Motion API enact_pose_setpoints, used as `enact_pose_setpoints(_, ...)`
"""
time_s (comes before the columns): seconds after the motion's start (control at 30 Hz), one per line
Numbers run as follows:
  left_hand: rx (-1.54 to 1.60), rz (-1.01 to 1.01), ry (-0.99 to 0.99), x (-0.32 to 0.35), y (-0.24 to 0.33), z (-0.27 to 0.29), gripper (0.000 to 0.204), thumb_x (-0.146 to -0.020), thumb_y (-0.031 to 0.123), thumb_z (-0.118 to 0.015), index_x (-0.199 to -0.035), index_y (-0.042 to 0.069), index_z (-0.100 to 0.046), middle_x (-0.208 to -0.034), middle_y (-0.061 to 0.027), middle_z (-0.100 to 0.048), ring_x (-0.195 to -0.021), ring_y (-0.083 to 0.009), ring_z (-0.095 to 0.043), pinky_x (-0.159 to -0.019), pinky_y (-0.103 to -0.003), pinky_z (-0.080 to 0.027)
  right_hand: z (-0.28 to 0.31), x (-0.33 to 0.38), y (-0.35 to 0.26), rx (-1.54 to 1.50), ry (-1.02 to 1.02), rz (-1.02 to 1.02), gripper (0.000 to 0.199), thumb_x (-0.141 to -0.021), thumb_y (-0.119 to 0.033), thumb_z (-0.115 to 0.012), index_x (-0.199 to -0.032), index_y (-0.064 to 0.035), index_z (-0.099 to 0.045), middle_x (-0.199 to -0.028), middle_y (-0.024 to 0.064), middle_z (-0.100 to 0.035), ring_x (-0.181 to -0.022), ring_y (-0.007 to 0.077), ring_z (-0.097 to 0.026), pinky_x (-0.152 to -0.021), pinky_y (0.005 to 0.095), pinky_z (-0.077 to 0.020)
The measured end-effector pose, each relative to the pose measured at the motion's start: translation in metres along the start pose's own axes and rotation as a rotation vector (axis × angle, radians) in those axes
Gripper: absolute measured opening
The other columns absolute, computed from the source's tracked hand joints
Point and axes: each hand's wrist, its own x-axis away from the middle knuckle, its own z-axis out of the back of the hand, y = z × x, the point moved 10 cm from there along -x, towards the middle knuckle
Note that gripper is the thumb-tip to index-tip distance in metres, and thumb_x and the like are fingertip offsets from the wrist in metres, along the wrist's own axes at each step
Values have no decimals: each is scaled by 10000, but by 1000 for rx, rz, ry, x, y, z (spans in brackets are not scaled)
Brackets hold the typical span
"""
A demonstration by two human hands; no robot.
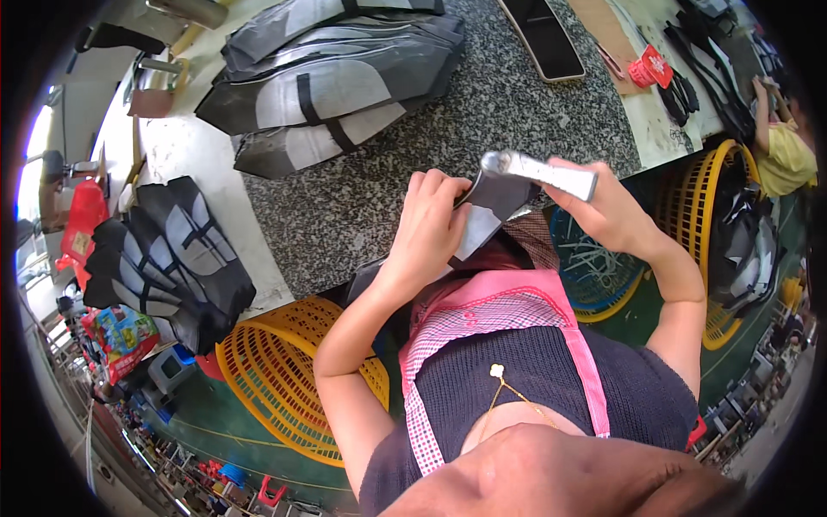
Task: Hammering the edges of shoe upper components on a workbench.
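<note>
Your left hand pinches the black-and-grey piece at the near edge of the granite slab | your right hand grips the metal hammer, head over the piece; contact unclear

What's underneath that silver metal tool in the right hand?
Under the silver metal tool, held in the right hand, shows a dark piece with a pale grey patch; the left hand holds it. What lies directly beneath the tool is covered.
</note>
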Motion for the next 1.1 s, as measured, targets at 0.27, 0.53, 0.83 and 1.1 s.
enact_pose_setpoints(0.27,37,50,-120,-32,0,-7,312,-829,57,-705,-1130,-18,-674,-981,-111,-620,-968,-260,-561,-881,-374,-474,-21,28,50,-38,1,-224,244,-1019,-182,-537,-1049,55,-584,-683,234,-530,-617,410,-520,-601,394,-434)
enact_pose_setpoints(0.53,36,-65,-9,-54,-3,0,119,-820,54,-769,-937,33,-778,-767,-74,-653,-771,-213,-592,-671,-333,-490,-23,28,51,-53,-39,-262,265,-1023,-212,-539,-1056,48,-578,-705,248,-539,-659,460,-512,-618,414,-440)
enact_pose_setpoints(0.83,-319,-506,49,-35,36,-4,151,-766,50,-740,-916,50,-726,-850,-27,-600,-853,-224,-565,-753,-369,-443,18,2,16,38,140,-118,293,-1057,-258,-492,-1014,9,-606,-639,196,-588,-627,412,-637,-539,436,-467)
enact_pose_setpoints(1.1,-549,-579,10,-23,39,-16,284,-719,134,-672,-991,54,-686,-909,-14,-573,-925,-193,-554,-808,-352,-434,2,-1,28,211,2,-165,309,-1051,-307,-504,-1009,-11,-584,-677,226,-609,-676,452,-636,-556,498,-463)
